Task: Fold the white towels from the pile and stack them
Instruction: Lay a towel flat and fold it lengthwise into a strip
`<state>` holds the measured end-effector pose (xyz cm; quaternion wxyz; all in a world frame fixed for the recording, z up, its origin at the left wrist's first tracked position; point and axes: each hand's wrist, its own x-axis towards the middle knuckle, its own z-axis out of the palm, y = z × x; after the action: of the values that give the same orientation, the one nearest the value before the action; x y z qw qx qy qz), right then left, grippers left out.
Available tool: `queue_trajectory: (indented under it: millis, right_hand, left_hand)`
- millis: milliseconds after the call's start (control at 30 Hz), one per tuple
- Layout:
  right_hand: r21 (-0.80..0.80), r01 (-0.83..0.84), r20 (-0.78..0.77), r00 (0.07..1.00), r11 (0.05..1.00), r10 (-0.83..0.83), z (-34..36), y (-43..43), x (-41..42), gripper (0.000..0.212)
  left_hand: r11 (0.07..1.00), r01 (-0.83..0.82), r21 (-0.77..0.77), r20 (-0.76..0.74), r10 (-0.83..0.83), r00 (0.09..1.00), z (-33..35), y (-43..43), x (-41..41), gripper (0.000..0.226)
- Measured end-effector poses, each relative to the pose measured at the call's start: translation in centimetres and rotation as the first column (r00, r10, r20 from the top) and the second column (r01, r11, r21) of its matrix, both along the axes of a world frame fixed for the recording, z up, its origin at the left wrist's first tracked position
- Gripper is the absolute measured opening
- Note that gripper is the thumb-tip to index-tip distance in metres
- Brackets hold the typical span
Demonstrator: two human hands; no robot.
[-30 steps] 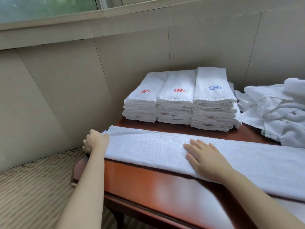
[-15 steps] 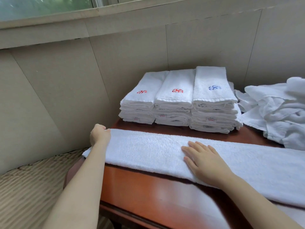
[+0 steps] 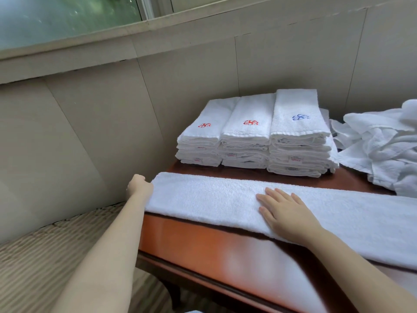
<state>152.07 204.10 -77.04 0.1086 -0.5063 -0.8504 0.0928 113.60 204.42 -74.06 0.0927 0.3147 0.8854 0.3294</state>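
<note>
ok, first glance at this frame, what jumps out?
A long folded towel lies along the near edge of the wooden table: the left hand grips its left end, the right hand presses flat on its middle. Behind sit three neat stacks of folded towels, and a rumpled towel pile at far right.

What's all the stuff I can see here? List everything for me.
table: one, reddish-brown wood, centre and right.
long towel: one, white, folded strip across the table's front.
folded towel stacks: three, white, emblems red, red, blue, at the table's back.
unfolded towel pile: one, white, table's right side.
window: one, greenish, top left.
wall: one, beige panels, behind the table.
floor: one, striped beige, lower left.
left hand: one, grips the long towel's left end.
right hand: one, rests flat on the long towel.
</note>
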Motion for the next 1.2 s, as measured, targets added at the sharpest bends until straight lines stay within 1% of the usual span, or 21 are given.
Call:
queue_trajectory:
  millis: [67, 233, 300, 333, 467, 533, 600, 667, 733, 800, 833, 867, 900, 933, 967, 1000, 1033, 1067, 1100, 1167, 1200]
  right_hand:
    - [0.005, 0.003, 0.001, 1.000, 1.000, -0.003, -0.1, 0.1, 0.0, 0.045]
    - [0.019, 0.035, -0.012, 0.999, 0.999, -0.035, -0.2, -0.3, -0.1, 0.044]
    - [0.040, 0.049, -0.016, 0.999, 0.998, -0.048, -0.1, -0.7, -0.2, 0.044]
    - [0.048, 0.058, -0.018, 0.998, 0.997, -0.057, -0.1, -1.0, -0.2, 0.045]
    - [-0.013, 0.064, -0.007, 0.998, 0.998, -0.064, 0.4, -1.7, 0.1, 0.046]
    - [-0.040, 0.042, 0.007, 0.999, 0.998, -0.041, 0.8, -2.1, 0.5, 0.046]
    - [-0.024, 0.008, 0.027, 1.000, 1.000, -0.007, 1.3, -2.4, 1.0, 0.043]
    - [-0.032, -0.018, 0.021, 1.000, 0.999, 0.018, 1.8, -2.7, 1.5, 0.037]
    - [-0.074, -0.052, -0.020, 0.999, 0.996, 0.050, 2.1, -3.1, 1.9, 0.033]
    - [-0.139, -0.073, -0.112, 0.992, 0.988, 0.058, 2.4, -3.6, 2.2, 0.034]
    - [-0.179, -0.056, -0.185, 0.982, 0.982, 0.022, 2.7, -3.8, 2.4, 0.035]
    - [-0.220, -0.020, -0.275, 0.960, 0.975, -0.042, 3.1, -3.9, 2.5, 0.035]
    - [-0.263, 0.027, -0.376, 0.918, 0.964, -0.128, 3.6, -4.0, 2.7, 0.031]
    - [-0.332, 0.067, -0.490, 0.840, 0.941, -0.233, 4.2, -4.0, 2.9, 0.026]
    - [-0.431, 0.076, -0.600, 0.720, 0.899, -0.348, 4.8, -4.0, 3.2, 0.027]
    - [-0.550, 0.042, -0.673, 0.569, 0.834, -0.472, 5.6, -4.0, 3.6, 0.032]
    - [-0.647, -0.037, -0.707, 0.403, 0.762, -0.581, 6.2, -3.9, 4.3, 0.039]
    - [-0.702, -0.134, -0.708, 0.245, 0.700, -0.663, 6.7, -3.7, 5.3, 0.046]
    - [-0.721, -0.230, -0.687, 0.106, 0.654, -0.719, 6.9, -3.4, 6.5, 0.053]
    - [-0.712, -0.380, -0.604, -0.101, 0.591, -0.791, 7.1, -3.1, 9.2, 0.064]
    - [-0.694, -0.448, -0.552, -0.172, 0.564, -0.816, 7.1, -3.2, 10.4, 0.068]
  left_hand:
    - [0.993, -0.017, -0.118, 0.001, 0.017, 1.000, 0.1, -1.0, 0.1, 0.031]
    - [0.940, 0.009, -0.342, -0.046, -0.026, 0.999, 1.0, -2.8, -0.1, 0.046]
    - [0.922, -0.026, -0.387, -0.067, 0.000, 0.998, 1.4, -3.7, -0.1, 0.050]
    - [0.924, -0.056, -0.378, -0.078, 0.028, 0.997, 1.3, -4.1, 0.0, 0.052]
    - [0.961, -0.172, -0.217, -0.084, 0.158, 0.984, 0.5, -5.4, 1.6, 0.064]
    - [0.975, -0.161, -0.152, -0.017, 0.160, 0.987, 0.5, -5.7, 2.8, 0.066]
    - [0.987, -0.138, -0.077, 0.075, 0.144, 0.987, 0.7, -5.5, 4.2, 0.067]
    - [0.990, -0.132, 0.049, 0.213, 0.119, 0.970, 0.9, -5.3, 5.8, 0.068]
    - [0.977, -0.168, 0.132, 0.337, 0.115, 0.934, 1.0, -5.0, 7.1, 0.066]
    - [0.945, -0.245, 0.216, 0.454, 0.125, 0.882, 1.5, -4.7, 8.6, 0.061]
    - [0.930, -0.254, 0.267, 0.436, 0.118, 0.892, 1.8, -4.6, 9.6, 0.059]
    - [0.924, -0.189, 0.331, 0.318, 0.079, 0.945, 2.4, -4.4, 11.0, 0.062]
    - [0.922, -0.057, 0.382, 0.151, -0.002, 0.989, 3.1, -4.2, 12.5, 0.065]
    - [0.900, 0.110, 0.423, -0.030, -0.107, 0.994, 4.0, -4.2, 14.4, 0.066]
    - [0.849, 0.275, 0.451, -0.162, -0.225, 0.961, 5.0, -4.1, 16.5, 0.067]
    - [0.789, 0.421, 0.447, -0.258, -0.336, 0.906, 6.0, -4.2, 18.8, 0.070]
    - [0.715, 0.557, 0.423, -0.339, -0.445, 0.829, 6.9, -4.2, 21.1, 0.073]
    - [0.634, 0.687, 0.354, -0.394, -0.565, 0.725, 7.5, -4.4, 23.5, 0.075]
    - [0.528, 0.806, 0.268, -0.410, -0.695, 0.591, 7.9, -4.7, 25.7, 0.075]
    - [0.293, 0.952, 0.089, -0.298, -0.904, 0.306, 7.8, -5.4, 29.8, 0.072]
    - [0.210, 0.977, 0.024, -0.219, -0.953, 0.210, 7.5, -5.6, 31.2, 0.073]
